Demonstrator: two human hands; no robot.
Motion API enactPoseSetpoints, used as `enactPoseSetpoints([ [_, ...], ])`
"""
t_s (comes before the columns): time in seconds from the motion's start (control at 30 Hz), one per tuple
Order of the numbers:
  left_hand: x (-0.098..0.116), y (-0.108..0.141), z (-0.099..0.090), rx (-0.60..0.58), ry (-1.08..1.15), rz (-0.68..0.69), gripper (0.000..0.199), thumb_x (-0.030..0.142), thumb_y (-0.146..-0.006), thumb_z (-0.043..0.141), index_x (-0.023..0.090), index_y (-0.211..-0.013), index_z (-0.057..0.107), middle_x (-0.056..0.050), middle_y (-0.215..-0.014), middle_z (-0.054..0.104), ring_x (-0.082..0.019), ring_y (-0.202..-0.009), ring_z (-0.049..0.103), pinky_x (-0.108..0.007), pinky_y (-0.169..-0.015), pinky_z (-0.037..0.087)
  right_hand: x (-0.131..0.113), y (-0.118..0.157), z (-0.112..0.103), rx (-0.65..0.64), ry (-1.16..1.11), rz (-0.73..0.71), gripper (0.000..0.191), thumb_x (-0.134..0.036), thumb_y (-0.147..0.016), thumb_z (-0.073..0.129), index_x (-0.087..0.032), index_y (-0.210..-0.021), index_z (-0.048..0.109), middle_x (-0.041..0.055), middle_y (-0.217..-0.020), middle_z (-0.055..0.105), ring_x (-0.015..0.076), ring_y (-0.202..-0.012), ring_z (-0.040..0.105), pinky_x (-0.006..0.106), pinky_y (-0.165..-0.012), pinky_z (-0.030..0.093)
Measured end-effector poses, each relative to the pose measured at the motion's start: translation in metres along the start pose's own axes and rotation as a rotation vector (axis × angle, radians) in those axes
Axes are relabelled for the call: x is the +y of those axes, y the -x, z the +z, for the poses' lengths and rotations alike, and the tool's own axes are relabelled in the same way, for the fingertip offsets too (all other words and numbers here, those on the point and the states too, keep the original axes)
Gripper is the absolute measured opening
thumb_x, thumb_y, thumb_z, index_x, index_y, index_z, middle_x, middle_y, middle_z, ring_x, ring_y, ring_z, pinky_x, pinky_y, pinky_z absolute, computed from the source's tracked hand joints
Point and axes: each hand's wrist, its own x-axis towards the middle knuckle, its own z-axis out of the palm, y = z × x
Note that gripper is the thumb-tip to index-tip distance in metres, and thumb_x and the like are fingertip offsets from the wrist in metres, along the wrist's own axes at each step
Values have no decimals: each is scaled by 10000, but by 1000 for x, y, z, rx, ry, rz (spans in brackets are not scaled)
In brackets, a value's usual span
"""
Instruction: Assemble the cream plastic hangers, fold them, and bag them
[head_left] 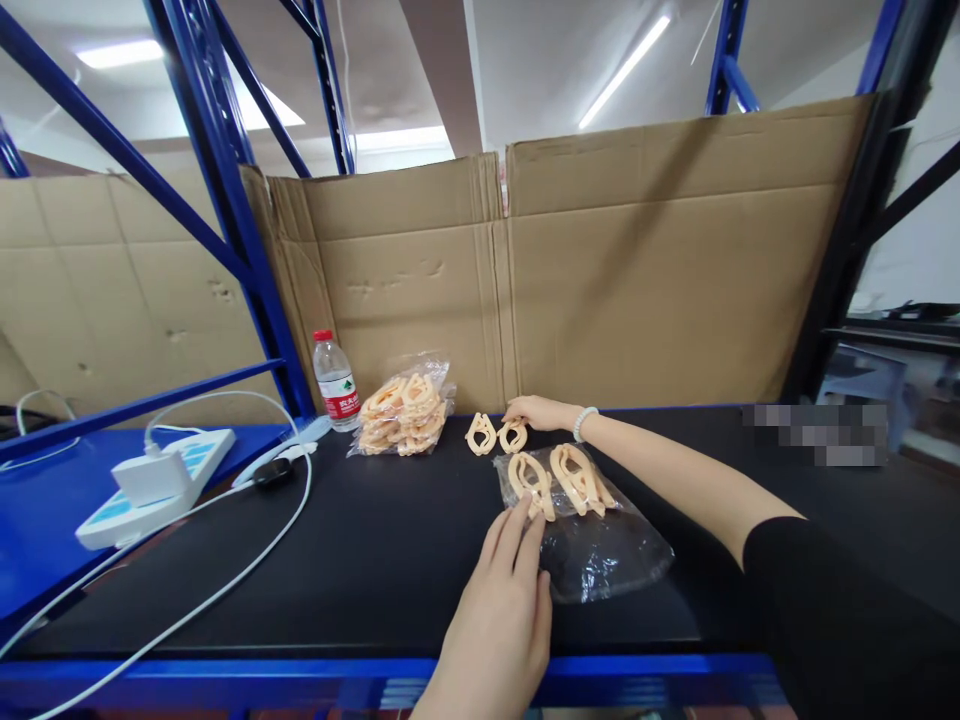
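Note:
My right hand, with a beaded bracelet on its wrist, reaches to the far side of the black tabletop. Its fingers are closed on the top of a peach-coloured clip. Just left of that lies another peach clip. Nearer me, a clear plastic bag lies flat, with peach clips at its upper part. My left hand rests with extended fingers at the bag's left edge, fingertips touching the lower end of a clip.
A full bag of peach clips stands at the back, beside a red-capped water bottle. On the left are a power strip and looping white cables. Cardboard panels line the back.

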Motion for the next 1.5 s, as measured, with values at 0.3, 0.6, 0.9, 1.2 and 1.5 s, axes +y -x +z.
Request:
enactPoseSetpoints([
  [0.3, 2, -1, 0, -46, -3, -15, 462, 145, -905, 371, 109, -1363, 424, -161, -1460, 382, -259, -1358, 349, -459, -1093, 383, 27, 66, -19, -19, -163, 176, 305, -155, -778, 606, -132, -1068, 698, 73, -974, 728, 188, -855, 662, 262, -792, 488],
  [0.6, 1, -1, 1, -26, 3, -15, 462, 144, -900, 391, 131, -1360, 431, -152, -1464, 383, -259, -1353, 360, -449, -1093, 388, 25, 75, -10, 185, -157, 289, 309, 0, -750, 504, -102, -950, 716, 100, -941, 729, 176, -875, 665, 255, -824, 476],
  [0.9, 0, 0, 2, -29, -31, -14, 450, 146, -899, 387, 116, -1343, 452, -156, -1448, 406, -262, -1345, 373, -452, -1074, 411, 36, 64, -2, 247, -100, 278, 258, 23, -719, 502, -130, -786, 699, 51, -789, 715, 146, -739, 650, 227, -713, 473],
  [1.2, 0, 1, 4, -13, -17, -5, 468, 141, -897, 382, 121, -1362, 430, -135, -1452, 406, -255, -1354, 356, -441, -1083, 405, 16, 106, -4, 273, -29, 89, 203, -103, -822, 521, -142, -934, 686, 98, -1011, 683, 182, -935, 630, 311, -877, 475],
  [1.5, -1, -1, 4, 8, -8, 17, 458, 144, -895, 401, 120, -1350, 443, -132, -1435, 434, -263, -1340, 371, -451, -1084, 398, -33, 201, -19, 162, 354, 37, 287, -180, -957, 379, -126, -1064, 640, 138, -1017, 645, 215, -912, 616, 370, -814, 523],
])
